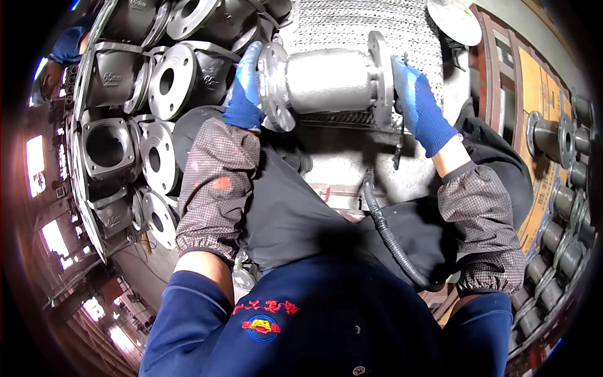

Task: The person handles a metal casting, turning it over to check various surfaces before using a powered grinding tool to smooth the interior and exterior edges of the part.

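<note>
A grey metal flanged pipe fitting (328,81) lies sideways in front of me, with a round flange at each end. My left hand (244,94), in a blue glove, grips its left flange from the outer side; some of the fingers are hidden behind the metal. At the other end, my right hand (417,100), also gloved in blue, holds against the right flange, its fingertips partly out of sight. Beneath the fitting is a work surface with a textured light mat (370,25). A thin dark rod-like piece (398,151) hangs below my right hand.
Stacked grey castings (166,85) with bolt-holed flanges rise close on the left. A ribbed dark hose (386,229) runs between my legs. To the right are an orange-brown cardboard sheet (540,94) and rows of flanged pipe pieces (553,138). Another person's blue sleeve (66,45) shows at far left.
</note>
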Demonstrator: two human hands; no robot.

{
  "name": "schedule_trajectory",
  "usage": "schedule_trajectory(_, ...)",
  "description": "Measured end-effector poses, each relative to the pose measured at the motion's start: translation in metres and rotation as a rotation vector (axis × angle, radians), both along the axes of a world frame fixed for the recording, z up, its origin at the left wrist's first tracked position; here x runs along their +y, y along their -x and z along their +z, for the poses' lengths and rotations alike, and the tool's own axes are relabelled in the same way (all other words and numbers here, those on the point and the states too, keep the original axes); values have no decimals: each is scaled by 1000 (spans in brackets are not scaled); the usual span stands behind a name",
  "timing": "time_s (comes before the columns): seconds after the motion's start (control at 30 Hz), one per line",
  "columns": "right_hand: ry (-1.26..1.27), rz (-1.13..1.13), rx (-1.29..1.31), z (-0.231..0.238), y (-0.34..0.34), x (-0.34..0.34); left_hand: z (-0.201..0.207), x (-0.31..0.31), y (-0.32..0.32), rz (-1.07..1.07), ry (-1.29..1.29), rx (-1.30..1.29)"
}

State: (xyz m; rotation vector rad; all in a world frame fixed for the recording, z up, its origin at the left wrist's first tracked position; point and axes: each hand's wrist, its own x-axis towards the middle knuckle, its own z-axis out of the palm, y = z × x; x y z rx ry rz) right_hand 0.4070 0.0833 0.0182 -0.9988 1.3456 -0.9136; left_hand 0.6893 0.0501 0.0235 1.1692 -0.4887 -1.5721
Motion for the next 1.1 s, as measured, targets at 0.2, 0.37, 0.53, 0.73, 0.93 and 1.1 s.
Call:
schedule_trajectory(0.2, -148, -144, -36, 7, 1, 14, 1, 10, 21, 20, 82, -35)
schedule_trajectory(0.37, -87, -200, -125, -5, -5, 26, 9, 14, 18, -7, 62, -72)
schedule_trajectory(0.53, 60, -137, 14, -1, -1, 34, 18, 13, 21, -30, 19, -322)
schedule_trajectory(0.73, 261, -74, 142, -20, 5, 39, 40, -6, 55, -308, 985, -1429)
schedule_trajectory(0.93, 151, -35, 125, -7, 3, 36, 46, -13, 112, -1033, 819, -1482)
schedule_trajectory(1.1, 181, -78, 203, -13, 4, 35, 41, 38, 126, -754, 1095, -1969)
